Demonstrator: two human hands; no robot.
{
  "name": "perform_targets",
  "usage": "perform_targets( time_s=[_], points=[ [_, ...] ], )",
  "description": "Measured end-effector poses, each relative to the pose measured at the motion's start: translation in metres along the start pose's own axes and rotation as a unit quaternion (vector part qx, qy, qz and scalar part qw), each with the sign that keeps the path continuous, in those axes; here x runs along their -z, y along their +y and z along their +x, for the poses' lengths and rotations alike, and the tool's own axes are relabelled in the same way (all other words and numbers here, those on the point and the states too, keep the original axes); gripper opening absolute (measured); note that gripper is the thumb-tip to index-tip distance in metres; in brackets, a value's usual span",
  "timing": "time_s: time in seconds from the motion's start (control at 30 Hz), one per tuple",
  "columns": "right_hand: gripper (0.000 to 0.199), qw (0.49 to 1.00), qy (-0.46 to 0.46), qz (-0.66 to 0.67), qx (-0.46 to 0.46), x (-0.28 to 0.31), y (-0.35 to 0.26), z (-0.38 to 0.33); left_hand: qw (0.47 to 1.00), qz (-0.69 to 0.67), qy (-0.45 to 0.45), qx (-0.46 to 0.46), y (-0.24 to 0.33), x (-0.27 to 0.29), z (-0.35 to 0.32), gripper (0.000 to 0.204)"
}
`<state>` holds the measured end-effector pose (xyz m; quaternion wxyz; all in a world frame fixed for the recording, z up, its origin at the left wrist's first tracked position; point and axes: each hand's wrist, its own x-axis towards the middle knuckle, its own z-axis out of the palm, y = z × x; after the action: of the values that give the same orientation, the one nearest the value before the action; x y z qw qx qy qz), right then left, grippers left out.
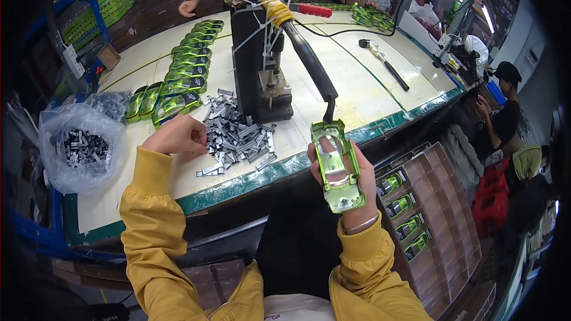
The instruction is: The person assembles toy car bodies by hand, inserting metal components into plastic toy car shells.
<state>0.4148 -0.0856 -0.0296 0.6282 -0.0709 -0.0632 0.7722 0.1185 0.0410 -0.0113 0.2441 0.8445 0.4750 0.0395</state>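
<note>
Cream worktop (357,92) carries one black press (262,65), a row of about ten green car shells (181,77) and a metal-clip pile (238,137). Your left hand (175,137), grip curled, touches the pile; your right hand (351,184) grips one green car body (337,166) off the worktop's front edge.

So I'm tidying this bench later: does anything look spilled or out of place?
The grey metal clips lie in a loose scattered heap beside the left hand, a few strayed toward the table edge, while the green toy car bodies sit in neat rows. Nothing looks damaged.
</note>
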Motion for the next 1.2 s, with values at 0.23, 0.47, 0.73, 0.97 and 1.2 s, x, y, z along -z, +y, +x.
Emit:
perform_targets(
  time_s=[0.23,0.47,0.73,0.97,1.2],
  points=[
    [0.043,0.998,-0.048,0.032,-0.007,-0.015,-0.005,0.001,0.997,-0.008,0.049,-0.052,-0.009,0.001,-0.003,0.013],
    [0.043,0.997,-0.052,0.056,-0.031,-0.018,-0.005,0.001,0.991,-0.079,0.082,-0.063,-0.011,0.006,-0.005,0.013],
    [0.041,0.997,-0.039,0.064,-0.033,-0.023,-0.006,-0.001,0.987,-0.115,0.105,-0.049,-0.014,0.006,-0.005,0.011],
    [0.04,0.996,-0.034,0.071,-0.034,-0.026,-0.005,-0.003,0.94,-0.266,0.188,-0.101,-0.016,0.005,-0.001,0.02],
    [0.039,0.997,-0.026,0.071,-0.031,-0.029,-0.006,-0.003,0.919,-0.342,0.176,-0.088,-0.012,-0.002,0.007,0.027]
  ],
)
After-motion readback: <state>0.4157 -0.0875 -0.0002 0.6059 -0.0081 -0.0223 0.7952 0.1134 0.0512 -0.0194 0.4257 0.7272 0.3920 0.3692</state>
